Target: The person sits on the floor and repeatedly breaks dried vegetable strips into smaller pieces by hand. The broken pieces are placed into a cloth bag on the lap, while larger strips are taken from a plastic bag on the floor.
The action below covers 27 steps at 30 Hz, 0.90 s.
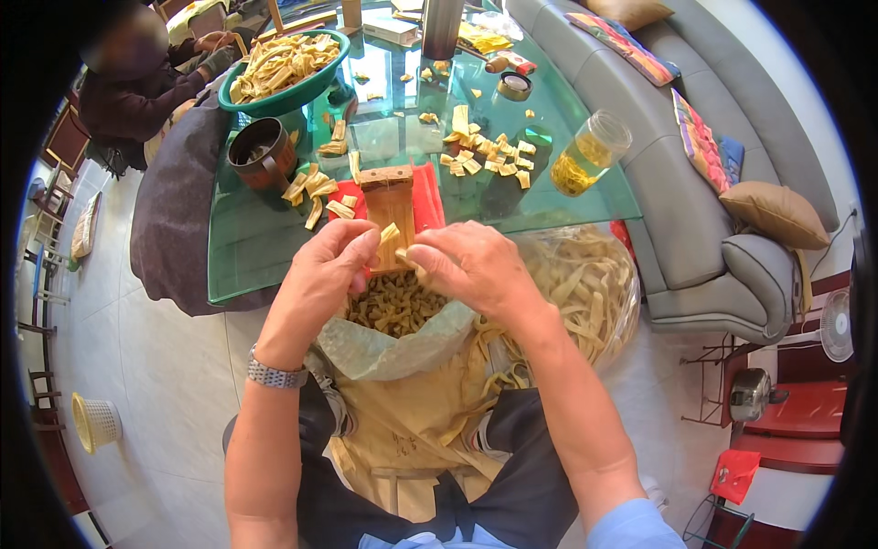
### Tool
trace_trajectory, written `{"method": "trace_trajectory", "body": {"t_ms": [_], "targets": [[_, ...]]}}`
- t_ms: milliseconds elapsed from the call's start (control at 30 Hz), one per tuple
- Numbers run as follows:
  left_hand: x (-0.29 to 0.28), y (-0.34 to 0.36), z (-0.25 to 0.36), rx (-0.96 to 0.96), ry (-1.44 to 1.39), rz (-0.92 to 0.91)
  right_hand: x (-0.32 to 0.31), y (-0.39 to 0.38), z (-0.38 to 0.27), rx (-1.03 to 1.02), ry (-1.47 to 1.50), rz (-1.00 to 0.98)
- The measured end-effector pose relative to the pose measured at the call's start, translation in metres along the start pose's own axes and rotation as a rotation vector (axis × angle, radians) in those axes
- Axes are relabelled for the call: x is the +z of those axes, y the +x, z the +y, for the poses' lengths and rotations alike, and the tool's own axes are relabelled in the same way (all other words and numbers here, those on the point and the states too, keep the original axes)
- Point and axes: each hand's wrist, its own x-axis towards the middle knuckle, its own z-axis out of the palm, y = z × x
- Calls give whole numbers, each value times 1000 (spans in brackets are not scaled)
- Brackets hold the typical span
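Observation:
My left hand (338,256) is closed in a pinch on a pale yellow dried piece (389,233) above an upright-ended wooden board (389,201) lying on a red cloth (428,188). Just to its right, my right hand (462,265) has thumb and fingers closed on another small pale piece (402,255). Beneath both hands sits a translucent bag (393,352) of small brownish chopped pieces (384,302). Loose yellow pieces (485,156) lie scattered on the green glass table (247,265). A bag of long pale strips (590,302) rests at the right, below the table edge.
A green basin (279,96) of strips, a dark mug (261,156) and a glass jar (590,151) stand on the table. A co-worker (123,91) sits at upper left. A grey sofa (677,220) lines the right; a white basket (96,421) stands at lower left.

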Motion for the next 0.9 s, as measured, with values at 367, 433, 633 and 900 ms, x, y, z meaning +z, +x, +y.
{"method": "trace_trajectory", "body": {"t_ms": [367, 433, 633, 900], "targets": [[-1, -20, 5, -97, -173, -142, 8, -4, -7, -248, -95, 261], [-5, -21, 2, -70, -162, -132, 6, -5, -5, -235, -98, 268], [0, -15, -3, -18, -135, -104, 15, -2, -10, -304, -92, 325], [-1, -8, -12, -26, -147, -79, 13, -8, -7, -299, -139, 166]]}}
